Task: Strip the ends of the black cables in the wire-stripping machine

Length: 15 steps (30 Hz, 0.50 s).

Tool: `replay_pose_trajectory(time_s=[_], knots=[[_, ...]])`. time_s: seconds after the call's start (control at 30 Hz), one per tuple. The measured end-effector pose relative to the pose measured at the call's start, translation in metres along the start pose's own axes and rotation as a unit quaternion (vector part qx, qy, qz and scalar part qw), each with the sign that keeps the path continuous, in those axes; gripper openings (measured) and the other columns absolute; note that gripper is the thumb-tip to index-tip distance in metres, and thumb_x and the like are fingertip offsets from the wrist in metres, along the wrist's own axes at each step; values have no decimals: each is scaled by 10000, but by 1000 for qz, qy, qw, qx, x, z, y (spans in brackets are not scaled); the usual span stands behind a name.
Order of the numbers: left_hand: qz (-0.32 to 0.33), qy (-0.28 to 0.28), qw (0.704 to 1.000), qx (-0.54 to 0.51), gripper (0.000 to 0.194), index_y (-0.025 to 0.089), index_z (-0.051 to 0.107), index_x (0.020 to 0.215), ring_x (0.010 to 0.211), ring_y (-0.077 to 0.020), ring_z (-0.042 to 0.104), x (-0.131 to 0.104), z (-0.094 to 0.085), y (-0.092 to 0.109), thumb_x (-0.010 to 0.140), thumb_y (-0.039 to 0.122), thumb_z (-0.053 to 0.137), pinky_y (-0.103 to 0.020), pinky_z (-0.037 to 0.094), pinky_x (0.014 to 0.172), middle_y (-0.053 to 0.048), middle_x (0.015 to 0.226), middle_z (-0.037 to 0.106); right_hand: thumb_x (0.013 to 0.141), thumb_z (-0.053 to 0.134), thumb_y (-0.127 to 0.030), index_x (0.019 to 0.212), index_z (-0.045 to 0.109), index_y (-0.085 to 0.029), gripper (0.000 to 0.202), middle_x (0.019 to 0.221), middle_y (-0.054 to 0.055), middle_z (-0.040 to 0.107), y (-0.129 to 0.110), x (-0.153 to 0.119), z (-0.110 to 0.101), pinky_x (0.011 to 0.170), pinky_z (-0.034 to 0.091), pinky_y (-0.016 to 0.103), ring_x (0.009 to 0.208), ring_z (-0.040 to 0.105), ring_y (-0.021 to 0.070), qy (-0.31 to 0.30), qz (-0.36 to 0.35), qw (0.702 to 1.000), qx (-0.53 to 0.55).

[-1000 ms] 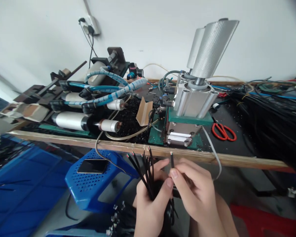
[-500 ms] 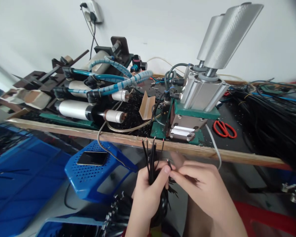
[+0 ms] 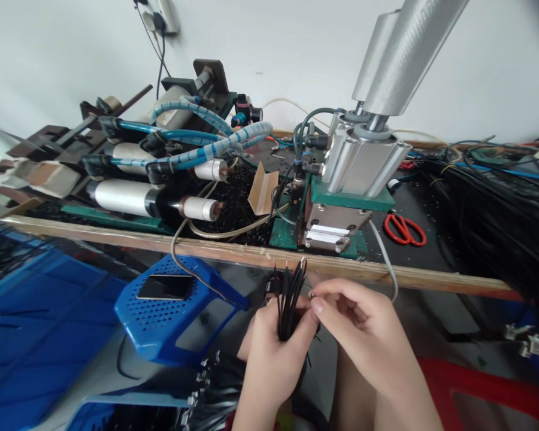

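Left hand point(image 3: 272, 350): lower centre of the frame, thumb and fingers wrapped round a bunch of black cables point(image 3: 290, 305), whose ends point upward with small red and pale tips.
Right hand point(image 3: 366, 332): just right of it, thumb and forefinger pinching a small dark cable tip point(image 3: 312, 295) beside the bunch.
Metal connectors point(image 3: 200, 383): bottom of the frame, left of the left forearm, on black leads near a blue bin point(image 3: 117, 399).
Lettering: pale characters on a black object point(image 3: 268, 288) behind the left hand (too small to read).
Blue stool point(image 3: 157, 320): lower left, a phone point(image 3: 165, 287) lying on it, dark screen up.
Workbench edge point(image 3: 233, 252): wood, running across the middle of the frame.
Scissors point(image 3: 403, 230): right of centre on the bench, red handles toward the edge.
Press point(image 3: 362, 164): upper right of centre, silver cylinders on a green plate.
Folded cardboard point(image 3: 261, 190): left of the press.
Wall socket point(image 3: 167, 17): upper left, plugs inserted.
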<state>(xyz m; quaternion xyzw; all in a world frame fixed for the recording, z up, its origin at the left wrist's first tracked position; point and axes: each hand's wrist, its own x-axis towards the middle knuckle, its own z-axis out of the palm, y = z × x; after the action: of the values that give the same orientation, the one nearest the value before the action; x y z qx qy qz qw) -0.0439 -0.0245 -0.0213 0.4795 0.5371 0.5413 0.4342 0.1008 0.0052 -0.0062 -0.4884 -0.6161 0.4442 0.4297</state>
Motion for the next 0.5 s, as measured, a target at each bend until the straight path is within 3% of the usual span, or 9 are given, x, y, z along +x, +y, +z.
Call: replay_pose_trajectory(time_s=[0.13, 0.3, 0.4, 0.5], knots=[[19, -22, 999, 21, 227, 190, 868, 927, 872, -260, 784, -2, 0, -1, 998, 329, 703, -326, 575, 854, -57, 855, 832, 940, 739, -346, 796, 788, -199, 212, 652, -4, 625, -3, 2, 3, 563, 381, 264, 623, 542, 158, 20, 7, 1000, -4], [20, -5, 999, 33, 234, 187, 870, 969, 922, -300, 808, 0, -1, -8, 959, 396, 764, -329, 606, 841, -88, 940, 859, 997, 689, -359, 761, 743, -193, 293, 681, 25, 702, -3, 3, 12, 573, 441, 265, 631, 619, 177, 40, -9, 999, 16], [11, -13, 1000, 25, 283, 181, 869, 971, 859, -301, 789, -2, 0, -12, 933, 451, 791, -331, 614, 782, -91, 898, 843, 1053, 630, -386, 837, 750, -205, 306, 757, 39, 739, -5, -2, 18, 583, 469, 269, 639, 651, 182, 93, -51, 993, -59], [-6, 23, 1000, 17, 315, 193, 850, 893, 704, -260, 720, -6, 1, -15, 895, 508, 833, -306, 574, 652, -65, 779, 785, 1076, 617, -427, 839, 770, -218, 351, 681, 18, 706, -10, -7, 3, 566, 442, 277, 579, 620, 176, 198, -94, 966, -140]])
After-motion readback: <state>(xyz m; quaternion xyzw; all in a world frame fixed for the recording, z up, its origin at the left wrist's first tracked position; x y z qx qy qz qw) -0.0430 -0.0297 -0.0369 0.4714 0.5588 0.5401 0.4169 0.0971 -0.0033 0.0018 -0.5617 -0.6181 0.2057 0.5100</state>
